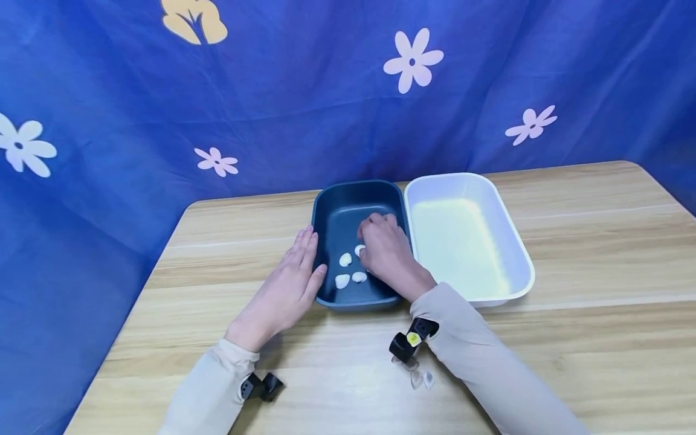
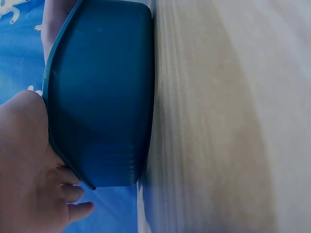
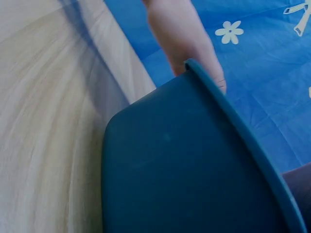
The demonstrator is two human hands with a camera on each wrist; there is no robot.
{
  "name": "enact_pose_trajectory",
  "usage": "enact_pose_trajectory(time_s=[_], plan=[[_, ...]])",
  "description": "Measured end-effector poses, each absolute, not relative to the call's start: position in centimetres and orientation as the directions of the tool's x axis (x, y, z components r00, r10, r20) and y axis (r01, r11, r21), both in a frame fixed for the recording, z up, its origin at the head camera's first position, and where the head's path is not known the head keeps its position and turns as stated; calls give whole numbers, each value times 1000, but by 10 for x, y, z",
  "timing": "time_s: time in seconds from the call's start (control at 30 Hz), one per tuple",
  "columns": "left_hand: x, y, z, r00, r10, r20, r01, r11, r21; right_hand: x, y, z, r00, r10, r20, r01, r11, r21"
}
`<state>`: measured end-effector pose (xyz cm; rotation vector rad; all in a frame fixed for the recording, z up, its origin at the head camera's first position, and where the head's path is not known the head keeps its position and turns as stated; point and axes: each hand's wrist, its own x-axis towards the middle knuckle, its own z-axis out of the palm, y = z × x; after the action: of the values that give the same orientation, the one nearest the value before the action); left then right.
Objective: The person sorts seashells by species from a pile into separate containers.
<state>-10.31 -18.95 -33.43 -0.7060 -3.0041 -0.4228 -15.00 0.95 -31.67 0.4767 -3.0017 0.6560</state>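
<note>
In the head view a dark blue bin (image 1: 338, 226) stands on the table with several small white seashells (image 1: 342, 281) on its floor. My left hand (image 1: 290, 278) rests along the bin's left wall, fingers straight and together, thumb at the rim. The left wrist view shows those fingers (image 2: 73, 194) beside the bin's wall (image 2: 102, 92). Reaching down into the bin, my right hand (image 1: 387, 251) bends its fingers close over the shells at the right. Its fingertips are hidden, and I cannot tell whether they pinch a shell.
A white bin (image 1: 457, 241) stands directly right of the blue one. Several greyish, translucent shells (image 1: 417, 379) lie on the wooden table (image 1: 587, 241) beneath my right wrist camera (image 1: 413, 339). A blue curtain (image 1: 304, 109) with flowers hangs behind the table.
</note>
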Motion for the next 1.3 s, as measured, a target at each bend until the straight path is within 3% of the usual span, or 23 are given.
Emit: enact_pose_trajectory(time_s=[0.13,0.37,0.57,0.83,0.93,1.03,1.3], plan=[[-103,-189,-336,-896,434,96,443,857,262,-144,19,-312,-936,-296,192,-350,853,-388],[-104,-189,-335,-895,434,104,446,856,260,-113,50,-292,-889,-315,333,-445,768,-461],[-103,-190,-334,-898,431,89,438,859,264,-84,81,-286,-822,-360,442,-560,651,-513],[-104,-189,-333,-900,428,82,434,863,259,-46,113,-306,-697,-447,561,-717,465,-520],[-104,-189,-334,-899,430,81,436,862,258,-33,119,-320,-654,-513,556,-755,399,-520],[-104,-189,-334,-899,430,81,435,862,261,-23,120,-335,-650,-578,493,-752,395,-528],[-105,-189,-334,-899,431,76,434,861,264,-3,119,-369,-771,-563,298,-622,564,-544]])
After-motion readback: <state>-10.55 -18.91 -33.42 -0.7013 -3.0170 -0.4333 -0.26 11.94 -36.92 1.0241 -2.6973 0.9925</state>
